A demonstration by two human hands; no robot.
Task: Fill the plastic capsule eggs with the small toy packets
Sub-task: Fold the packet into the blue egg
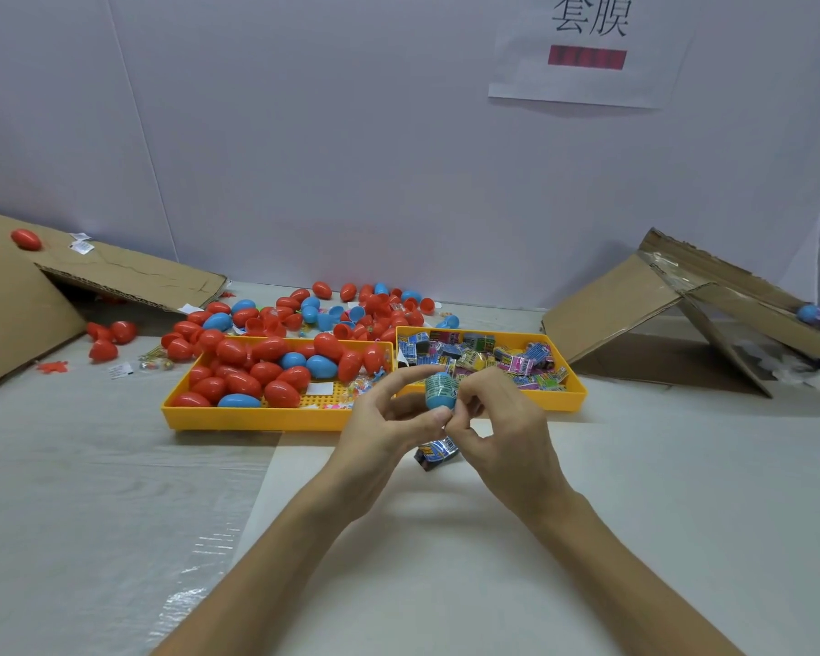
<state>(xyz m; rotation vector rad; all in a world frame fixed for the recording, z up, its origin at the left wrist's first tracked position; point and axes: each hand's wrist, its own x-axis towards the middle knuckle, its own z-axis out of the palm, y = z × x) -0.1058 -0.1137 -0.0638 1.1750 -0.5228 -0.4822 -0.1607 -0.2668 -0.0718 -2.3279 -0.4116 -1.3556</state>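
While counts go: two yellow plastic trays (256, 416) side by side at centre frame on the white desk (635, 466), touching at their inner ends. Left-of-frame tray holds red and blue plastic capsule eggs (256, 371): three blue, roughly twenty red, piled, so no exact count. Right-of-frame tray holds small printed toy packets (488, 355), dozens, too jumbled to count. More loose eggs (351, 310) heaped behind the trays, mostly red, some as open halves. One single red egg (25, 239) sits on the brown cardboard sheet (114, 272) at upper left. A second folded cardboard piece (635, 314) is at right. One white paper sign (592, 45) is on the wall, upper right.

Task item: one blue plastic capsule egg (441, 393), glossy, upright, with printed wrapper visible at its upper end; held in the air in front of the trays, centre frame.

Left hand (389, 414): thumb and forefinger curled round the egg, other fingers loosely bent. Right hand (498, 414): fingertips pinch the egg's lower side, hand mostly closed. One dark-blue printed packet (436, 453) lies on the desk just below both hands, partly hidden.
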